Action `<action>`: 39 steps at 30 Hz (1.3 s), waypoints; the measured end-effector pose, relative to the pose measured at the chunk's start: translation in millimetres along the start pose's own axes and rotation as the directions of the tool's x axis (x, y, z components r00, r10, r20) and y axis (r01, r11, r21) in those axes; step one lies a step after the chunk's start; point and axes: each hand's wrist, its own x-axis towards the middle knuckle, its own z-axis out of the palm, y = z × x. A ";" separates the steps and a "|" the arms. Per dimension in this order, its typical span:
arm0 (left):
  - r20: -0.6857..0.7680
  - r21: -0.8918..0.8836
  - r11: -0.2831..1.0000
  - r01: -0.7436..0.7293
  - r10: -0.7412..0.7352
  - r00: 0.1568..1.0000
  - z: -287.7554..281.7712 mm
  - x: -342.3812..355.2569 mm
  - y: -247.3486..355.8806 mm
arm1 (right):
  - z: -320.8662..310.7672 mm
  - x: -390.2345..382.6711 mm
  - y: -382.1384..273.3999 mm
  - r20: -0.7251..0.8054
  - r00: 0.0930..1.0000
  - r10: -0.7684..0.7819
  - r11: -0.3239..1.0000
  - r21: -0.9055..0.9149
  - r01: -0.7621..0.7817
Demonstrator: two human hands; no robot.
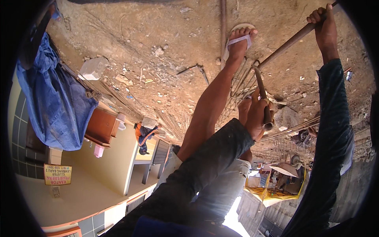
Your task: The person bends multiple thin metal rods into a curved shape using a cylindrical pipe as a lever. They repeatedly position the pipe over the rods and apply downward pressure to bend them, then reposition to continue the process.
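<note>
Long brown pipe (292,43), slanting across the upper right, with the left hand taken as the centre of the clock face. The right hand (326,33) lies toward 1 o'clock, its fingers (314,17) curled round the pipe near the edge of the view. The pipe's lower end meets a short dark bar (261,82) near 12 o'clock; whether the two are joined cannot be told. The left hand (256,118) has its fingers wrapped about this bar, whose blunt end projects just below the grip. Beside the bar, toward 11 o'clock, stand thin bent steel rods (239,81), partly hidden by the leg (205,108). The sandalled foot (239,43) rests near 12 o'clock, just beside a brown pole (224,31) on the ground. A wedge of brown ground (294,75) separates the pipe from the right sleeve (335,106); the widest stretch, sprinkled with stone chips, spreads from 10 to 11 o'clock. Bounding this room: loose rods (169,123) at 9 o'clock, a pale block (93,68) between 9 and 10, a blue tarpaulin (55,102) farther out at 9, and a yellow-edged canopy (272,196) well apart, toward 6 o'clock
</note>
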 end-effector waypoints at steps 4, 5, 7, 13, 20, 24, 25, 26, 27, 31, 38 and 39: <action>0.056 -0.082 0.996 -0.029 0.034 0.998 -1.7 4.9 -5.0 | -13.9 -7.6 -4.7 0.081 0.996 -0.025 1.000 0.000 0.025; 0.062 -0.072 0.996 -0.055 0.059 0.996 -2.6 4.3 -6.9 | -17.2 -8.5 -5.3 0.117 0.993 -0.017 1.000 -0.011 0.018; 0.073 -0.175 0.984 -0.012 0.025 0.997 -3.2 6.0 -7.3 | -20.9 -7.8 -6.5 0.093 0.996 -0.002 1.000 -0.013 0.003; 0.094 -0.505 0.828 0.243 -0.227 0.969 -4.7 31.3 16.6 | -13.6 -12.5 -9.2 0.110 0.992 -0.058 0.996 -0.056 0.065; 0.172 -0.487 0.820 0.302 -0.249 0.953 -14.0 37.3 21.8 | -10.2 -18.6 -35.2 0.062 0.997 -0.050 0.997 -0.061 0.054; 0.146 -0.579 0.772 0.262 -0.218 0.965 -11.0 45.5 29.5 | -15.1 -7.1 -56.7 0.091 0.995 0.042 0.999 -0.027 -0.040; 0.242 -0.700 0.623 0.349 -0.253 0.937 -11.5 47.2 33.9 | -16.3 -5.3 -62.3 0.164 0.986 -0.002 1.000 -0.009 0.003; 0.305 -0.770 0.543 0.336 -0.149 0.941 -9.9 48.3 33.6 | -16.0 -5.1 -64.8 0.189 0.982 -0.026 0.999 -0.041 0.035; 0.304 -0.730 0.619 0.290 -0.086 0.949 -10.5 47.8 33.9 | -13.4 -3.4 -66.2 0.236 0.971 -0.028 0.996 -0.072 0.046; 0.170 -0.632 0.702 0.328 -0.288 0.942 -10.1 42.4 25.4 | -4.6 -6.6 -59.9 0.056 0.994 -0.098 0.985 0.145 0.089; 0.232 -0.658 0.652 0.375 -0.298 0.926 -13.6 34.1 28.2 | -22.0 -23.0 -60.2 0.041 0.982 -0.182 0.983 -0.010 0.183; 0.214 -0.657 0.669 0.347 -0.276 0.937 -14.2 34.6 28.1 | -22.3 -22.2 -60.8 0.019 0.985 -0.169 0.983 -0.070 0.170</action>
